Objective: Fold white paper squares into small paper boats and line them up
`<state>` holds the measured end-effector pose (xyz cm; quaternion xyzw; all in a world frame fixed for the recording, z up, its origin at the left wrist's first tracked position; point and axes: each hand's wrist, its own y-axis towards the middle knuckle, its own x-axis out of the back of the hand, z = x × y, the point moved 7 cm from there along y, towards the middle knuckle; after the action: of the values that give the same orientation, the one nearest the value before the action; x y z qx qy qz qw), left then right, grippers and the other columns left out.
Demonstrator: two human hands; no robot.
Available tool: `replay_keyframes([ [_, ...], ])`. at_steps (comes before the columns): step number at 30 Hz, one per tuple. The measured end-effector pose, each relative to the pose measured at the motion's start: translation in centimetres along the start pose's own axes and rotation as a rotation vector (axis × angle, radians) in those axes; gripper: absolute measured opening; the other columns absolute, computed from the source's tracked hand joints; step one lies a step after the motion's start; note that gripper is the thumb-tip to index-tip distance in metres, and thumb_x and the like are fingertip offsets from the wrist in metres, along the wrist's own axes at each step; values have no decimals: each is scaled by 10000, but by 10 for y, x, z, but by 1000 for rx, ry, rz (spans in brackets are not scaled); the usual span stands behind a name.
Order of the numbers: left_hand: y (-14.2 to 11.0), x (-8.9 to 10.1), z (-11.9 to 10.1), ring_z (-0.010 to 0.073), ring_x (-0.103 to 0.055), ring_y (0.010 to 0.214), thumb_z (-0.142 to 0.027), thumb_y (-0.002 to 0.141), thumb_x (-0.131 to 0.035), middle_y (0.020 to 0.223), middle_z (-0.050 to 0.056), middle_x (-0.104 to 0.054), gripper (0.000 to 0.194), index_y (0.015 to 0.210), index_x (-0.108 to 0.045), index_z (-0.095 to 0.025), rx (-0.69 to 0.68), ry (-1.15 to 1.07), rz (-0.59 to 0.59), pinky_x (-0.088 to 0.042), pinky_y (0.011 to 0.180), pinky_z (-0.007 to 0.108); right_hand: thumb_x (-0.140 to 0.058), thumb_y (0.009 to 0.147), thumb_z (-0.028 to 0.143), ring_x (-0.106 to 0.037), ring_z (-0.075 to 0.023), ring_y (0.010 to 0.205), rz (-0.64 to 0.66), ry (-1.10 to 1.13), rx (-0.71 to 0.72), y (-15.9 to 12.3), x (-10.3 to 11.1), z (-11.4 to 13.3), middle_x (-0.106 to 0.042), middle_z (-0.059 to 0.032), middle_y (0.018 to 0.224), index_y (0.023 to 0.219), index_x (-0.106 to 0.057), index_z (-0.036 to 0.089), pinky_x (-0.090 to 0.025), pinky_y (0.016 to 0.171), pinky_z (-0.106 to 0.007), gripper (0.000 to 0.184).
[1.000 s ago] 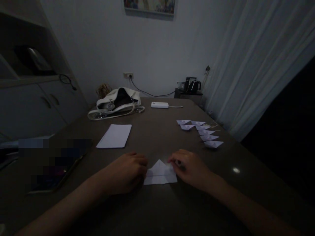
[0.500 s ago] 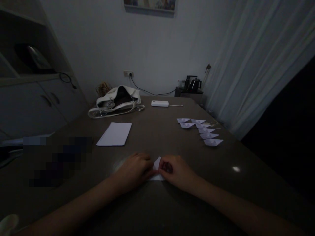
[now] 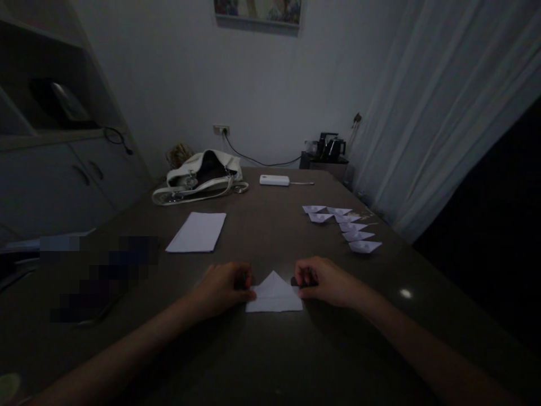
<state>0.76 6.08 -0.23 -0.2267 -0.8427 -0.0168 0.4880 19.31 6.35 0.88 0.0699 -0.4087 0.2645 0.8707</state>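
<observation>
A folded sheet of white paper (image 3: 274,299) lies near the front of the table, a triangle on top with a flat strip along its lower edge. At its left corner, my left hand (image 3: 226,286) has the thumb on the paper and the fingers curled. On the opposite side my right hand (image 3: 325,281) pinches the right corner between thumb and curled fingers. Several white paper boats (image 3: 365,247) stand in a loose line on the right. A stack of white paper (image 3: 198,232) rests flat to the left, beyond my left hand.
A white handbag (image 3: 203,175) sits at the back left of the brown table (image 3: 262,242). A white power bank (image 3: 274,180) with a short cable lies at the back. Black kettles (image 3: 332,148) stand beyond the far right end. A sheer curtain (image 3: 406,113) hangs on the right.
My hands have moved apart from the middle of the folded paper out to its two side corners. The paper's triangle and lower strip now show uncovered.
</observation>
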Motion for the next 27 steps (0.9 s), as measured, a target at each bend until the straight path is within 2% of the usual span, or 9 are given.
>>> replay_keyframes([
  [4, -4, 2, -9, 151, -528, 699, -346, 783, -586, 764, 1, -574, 184, 840, -604, -172, -183, -52, 42, -362, 583, 225, -691, 664, 134, -498, -87, 594, 58, 4, -6, -1, 1, -5, -543, 31, 657, 741, -595, 152, -326, 520, -190, 124],
  [6, -8, 5, -20, 157, -539, 771, -329, 828, -547, 871, 28, -576, 180, 891, -615, -175, -299, -39, 17, -401, 641, 235, -685, 674, 150, -499, -84, 574, 73, 28, -5, -1, -1, -7, -546, 32, 643, 743, -589, 148, -333, 510, -187, 118],
  [9, -13, 5, -32, 161, -550, 837, -321, 866, -521, 969, 45, -558, 176, 931, -616, -188, -399, 45, -24, -422, 698, 245, -679, 685, 167, -508, -86, 574, 85, 74, 10, -1, -3, -7, -550, 30, 638, 753, -584, 147, -342, 501, -181, 119],
  [12, -13, 0, -35, 150, -556, 797, -314, 894, -492, 950, 47, -554, 177, 915, -606, -180, -435, 170, -55, -423, 671, 236, -636, 726, 163, -503, -87, 571, 57, 84, 26, -1, 0, -3, -555, 24, 645, 795, -599, 150, -342, 494, -179, 79],
  [17, -13, -3, -36, 141, -560, 756, -272, 928, -430, 917, 56, -562, 189, 950, -581, -160, -466, 310, -107, -426, 645, 226, -544, 811, 167, -522, -100, 610, -108, 14, 77, 1, 12, 8, -613, -10, 728, 876, -623, 158, -363, 536, -202, 102],
  [21, -14, -3, -37, 153, -567, 760, -268, 920, -441, 911, 60, -573, 183, 966, -579, -158, -475, 382, -124, -430, 645, 236, -484, 867, 203, -577, -126, 700, -201, 26, 82, 3, 15, 6, -646, -31, 806, 901, -616, 168, -400, 589, -224, 140],
  [24, -14, -4, -38, 155, -570, 742, -266, 915, -446, 892, 57, -582, 181, 954, -584, -155, -482, 423, -132, -424, 632, 238, -524, 858, 258, -585, -131, 702, -205, 57, 88, 4, 10, 5, -660, -41, 877, 994, -595, 186, -423, 596, -236, 169],
  [27, -15, -3, -42, 147, -569, 728, -247, 923, -425, 874, 55, -584, 190, 942, -588, -151, -494, 440, -150, -419, 628, 232, -642, 776, 267, -567, -127, 684, -167, 79, 112, 4, 3, 7, -657, -42, 948, 1068, -578, 209, -432, 589, -240, 305],
])
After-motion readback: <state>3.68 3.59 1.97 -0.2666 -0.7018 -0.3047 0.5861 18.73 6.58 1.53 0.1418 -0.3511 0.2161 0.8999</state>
